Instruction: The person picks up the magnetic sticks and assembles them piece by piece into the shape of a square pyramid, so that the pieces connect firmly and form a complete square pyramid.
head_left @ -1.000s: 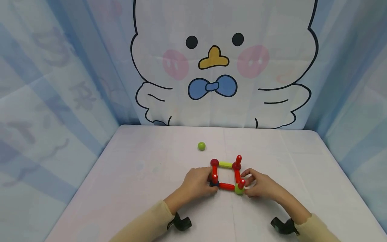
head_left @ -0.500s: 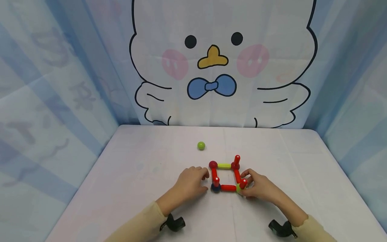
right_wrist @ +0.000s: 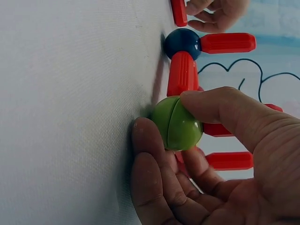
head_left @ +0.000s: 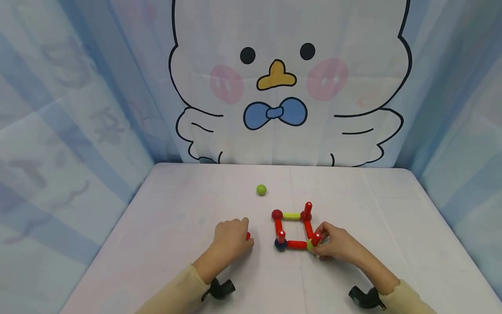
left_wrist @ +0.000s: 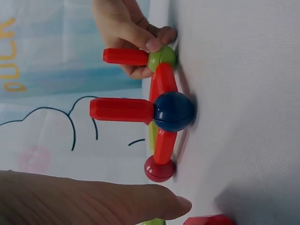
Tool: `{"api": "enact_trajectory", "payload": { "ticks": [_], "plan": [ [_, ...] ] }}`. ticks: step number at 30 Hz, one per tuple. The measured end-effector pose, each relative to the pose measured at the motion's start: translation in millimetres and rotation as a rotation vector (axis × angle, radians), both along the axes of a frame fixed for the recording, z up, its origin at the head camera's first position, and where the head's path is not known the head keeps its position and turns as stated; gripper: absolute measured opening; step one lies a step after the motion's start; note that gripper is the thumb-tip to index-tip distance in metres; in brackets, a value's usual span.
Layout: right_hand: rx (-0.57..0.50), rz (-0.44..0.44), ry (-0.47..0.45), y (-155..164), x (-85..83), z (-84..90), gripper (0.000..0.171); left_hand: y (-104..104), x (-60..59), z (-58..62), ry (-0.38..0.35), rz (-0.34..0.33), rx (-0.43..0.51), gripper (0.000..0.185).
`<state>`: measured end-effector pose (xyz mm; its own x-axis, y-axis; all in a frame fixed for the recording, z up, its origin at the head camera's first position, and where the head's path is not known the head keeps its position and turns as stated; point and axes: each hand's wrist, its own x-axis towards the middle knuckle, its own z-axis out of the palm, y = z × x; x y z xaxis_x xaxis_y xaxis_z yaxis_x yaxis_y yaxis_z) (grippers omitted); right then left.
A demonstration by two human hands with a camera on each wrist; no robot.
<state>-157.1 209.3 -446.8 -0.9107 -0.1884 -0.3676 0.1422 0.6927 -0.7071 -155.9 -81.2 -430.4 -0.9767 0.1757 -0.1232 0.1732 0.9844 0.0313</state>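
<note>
A square frame of rods and balls sits on the table, with a dark blue ball [head_left: 280,244] at its near left corner and red balls at both far corners. Short red rods stand up from three corners, one of them the upright rod [left_wrist: 122,109] on the blue ball. My right hand [head_left: 336,242] pinches the green corner ball [right_wrist: 177,123] between thumb and fingers. To the left, apart from the frame, my left hand [head_left: 232,237] holds a loose red rod [head_left: 248,236]; most of that rod is hidden by the hand in the head view.
A loose green ball [head_left: 261,189] lies beyond the frame, toward the back of the white table [head_left: 188,192]. A printed curtain [head_left: 274,144] hangs behind the table's far edge, with more curtain on both sides.
My left hand has let go of the frame's near left corner, moved left and taken hold of a red rod. My right hand has closed on the green corner ball; the frame shifted slightly.
</note>
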Motion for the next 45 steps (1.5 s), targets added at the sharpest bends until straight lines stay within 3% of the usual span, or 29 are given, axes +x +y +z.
{"api": "enact_trajectory", "payload": {
  "ticks": [4, 10, 16, 24, 30, 38, 45],
  "plan": [
    [0.018, 0.0, 0.003, -0.2, 0.7, -0.1, 0.035, -0.5, -1.3, -0.6, -0.044, 0.002, 0.029, 0.022],
    [0.027, -0.009, -0.015, -1.2, 1.9, -1.2, 0.037, -0.2, -5.5, -8.9, -0.041, -0.046, 0.053, 0.017],
    [0.025, -0.003, -0.005, -1.2, 2.2, -2.4, 0.037, 7.5, -17.7, -10.3, -0.062, -0.041, 0.189, 0.019],
    [0.009, 0.011, 0.001, -1.5, 1.3, -1.6, 0.035, 18.6, -39.8, -1.4, 0.017, -0.005, 0.328, 0.022],
    [0.012, 0.01, -0.01, -1.4, 0.5, -1.8, 0.035, 24.6, -51.9, -0.3, 0.048, -0.028, 0.432, 0.023],
    [0.004, 0.011, 0.004, -0.4, 1.4, -1.2, 0.035, 30.6, -58.9, -4.1, 0.108, -0.048, 0.551, 0.023],
    [0.012, 0.008, 0.001, -1.0, 1.0, 0.1, 0.035, 33.8, -60.9, -1.7, 0.137, -0.057, 0.593, 0.022]
  ]
}}
